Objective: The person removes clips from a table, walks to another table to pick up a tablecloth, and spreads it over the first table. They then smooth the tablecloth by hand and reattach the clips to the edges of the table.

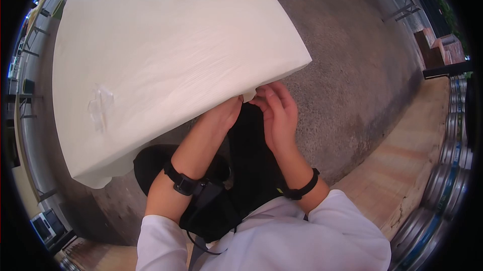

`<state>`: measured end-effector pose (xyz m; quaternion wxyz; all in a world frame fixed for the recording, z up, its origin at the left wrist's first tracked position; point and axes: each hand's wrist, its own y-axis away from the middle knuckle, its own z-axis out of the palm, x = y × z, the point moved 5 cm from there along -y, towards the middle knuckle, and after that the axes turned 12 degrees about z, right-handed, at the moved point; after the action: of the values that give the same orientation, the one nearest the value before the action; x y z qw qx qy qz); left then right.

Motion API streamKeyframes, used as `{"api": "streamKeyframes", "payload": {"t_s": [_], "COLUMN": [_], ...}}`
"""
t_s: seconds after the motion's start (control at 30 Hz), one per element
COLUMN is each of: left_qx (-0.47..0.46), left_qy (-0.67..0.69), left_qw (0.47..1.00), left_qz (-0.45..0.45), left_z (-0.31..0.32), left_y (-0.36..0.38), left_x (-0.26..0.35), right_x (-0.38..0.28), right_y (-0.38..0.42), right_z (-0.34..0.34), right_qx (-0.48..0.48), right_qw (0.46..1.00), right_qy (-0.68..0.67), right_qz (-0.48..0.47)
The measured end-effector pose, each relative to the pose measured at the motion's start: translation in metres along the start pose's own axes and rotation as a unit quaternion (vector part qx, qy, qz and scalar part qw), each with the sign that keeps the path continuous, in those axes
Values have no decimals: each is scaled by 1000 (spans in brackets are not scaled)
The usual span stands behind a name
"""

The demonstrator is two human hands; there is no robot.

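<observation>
A large cream-white cover [176, 55] lies over a broad flat-topped piece in front of me, its edge folded down on the near side. My left hand [229, 112] reaches to that near edge, its fingers mostly hidden under the cover. Beside it, my right hand [276, 107] pinches a small bunched bit of the cover's edge between thumb and fingers. The two hands are close together near the right part of the edge. A clear, wrinkled patch of tape [102, 106] sticks to the cover at the left.
Grey concrete floor [347, 70] surrounds the covered piece. A wooden bench [407, 155] runs along the right, with several metal kegs [443, 185] beyond it. Tables and a screen device [48, 224] stand at the far left. My legs are under the near edge.
</observation>
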<state>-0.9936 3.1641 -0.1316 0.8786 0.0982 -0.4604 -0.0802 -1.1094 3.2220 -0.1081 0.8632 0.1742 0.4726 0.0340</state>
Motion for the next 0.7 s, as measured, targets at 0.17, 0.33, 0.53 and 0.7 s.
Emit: {"api": "streamKeyframes", "payload": {"t_s": [0.17,0.33,0.53,0.7], "left_qx": [-119,-121,24,78], "left_qy": [104,109,4,-77], "left_qw": [985,985,998,979], "left_qz": [65,53,62,172], "left_z": [2,-9,-11,-26], "left_y": [2,3,17,27], "left_x": [19,17,19,11], "right_x": [-1,16,20,16], "right_y": [-18,-36,-43,-47], "right_z": [6,20,18,23], "right_qx": [-81,-181,-90,-74], "right_qw": [988,953,976,987], "right_qy": [-117,-236,-194,-142], "right_qz": [60,62,25,-16]}}
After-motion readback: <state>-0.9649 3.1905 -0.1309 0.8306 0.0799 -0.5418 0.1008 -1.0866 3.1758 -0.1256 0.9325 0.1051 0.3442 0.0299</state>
